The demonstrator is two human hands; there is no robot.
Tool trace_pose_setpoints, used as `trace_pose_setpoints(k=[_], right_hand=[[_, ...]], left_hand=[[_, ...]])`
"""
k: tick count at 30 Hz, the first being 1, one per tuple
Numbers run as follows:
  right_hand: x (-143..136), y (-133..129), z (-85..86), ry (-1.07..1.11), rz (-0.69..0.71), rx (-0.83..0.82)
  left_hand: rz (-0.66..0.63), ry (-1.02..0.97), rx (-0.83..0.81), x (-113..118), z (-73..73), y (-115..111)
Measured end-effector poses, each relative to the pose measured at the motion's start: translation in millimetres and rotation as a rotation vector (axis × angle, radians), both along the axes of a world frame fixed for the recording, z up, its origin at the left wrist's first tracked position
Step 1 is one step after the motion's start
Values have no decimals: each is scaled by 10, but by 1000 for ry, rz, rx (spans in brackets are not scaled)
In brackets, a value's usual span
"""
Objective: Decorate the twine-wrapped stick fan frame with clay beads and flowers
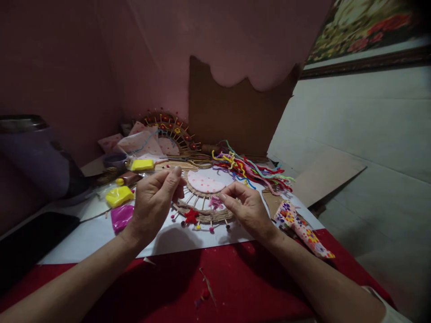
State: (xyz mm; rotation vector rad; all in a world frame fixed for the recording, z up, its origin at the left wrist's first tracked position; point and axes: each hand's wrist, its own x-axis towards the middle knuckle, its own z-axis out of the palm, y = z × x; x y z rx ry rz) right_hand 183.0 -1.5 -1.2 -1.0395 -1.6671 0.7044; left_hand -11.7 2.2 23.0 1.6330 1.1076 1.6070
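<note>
My left hand (156,197) is raised left of a half-round craft piece, thumb and fingers pinched together; what they hold, if anything, is hidden. My right hand (249,208) is closed at the fingertips on a small pink pipe-cleaner shape (215,202), over the craft piece's right side. Bands of twine (220,217) and thin sticks tipped with coloured balls form the craft piece, around a half-circle of dotted pink cloth (205,181). A fuzzy red star (191,216) sits on the twine band, left of the pink shape.
Coloured pipe cleaners (249,168) lie heaped behind my right hand. Scissors (191,161) rest beyond the craft piece. Yellow (119,196) and magenta (121,217) packets lie at left, near a large purple mug (37,157). Cut cardboard (239,112) leans on the wall. Flowered cloth (303,229) lies right.
</note>
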Motion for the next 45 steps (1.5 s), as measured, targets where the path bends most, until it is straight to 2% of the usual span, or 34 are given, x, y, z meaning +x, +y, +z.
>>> trace_pose_setpoints(k=[5,12,16,19,24,28,31,37,41,45], right_hand=[[-23,-13,3,32,13,-25],[-25,-15,-7,86,27,-77],[-37,-31,13,65,28,-63],[-52,-63,35,20,22,-19],[-65,-105,37,-10,49,23],[-83,-106,-10,-22,126,-42],[-100,-95,-54,13,150,-74],[-99,-41,-97,-50,37,-9],[-122,27,-101,-26,82,-2],[-191,61,-45,62,119,-6]], left_hand=[[-19,18,-21,-24,-11,14],[-362,72,-322,101,-61,-65],[-477,29,-458,180,-74,-121],[-508,-5,-506,199,-101,-132],[-508,-58,-515,211,-142,-112],[-496,-145,-519,227,-132,-110],[-484,-129,-507,225,-138,-117],[-399,109,-358,203,-204,-76],[-302,304,-187,174,-209,3],[-205,456,-40,139,-136,47]])
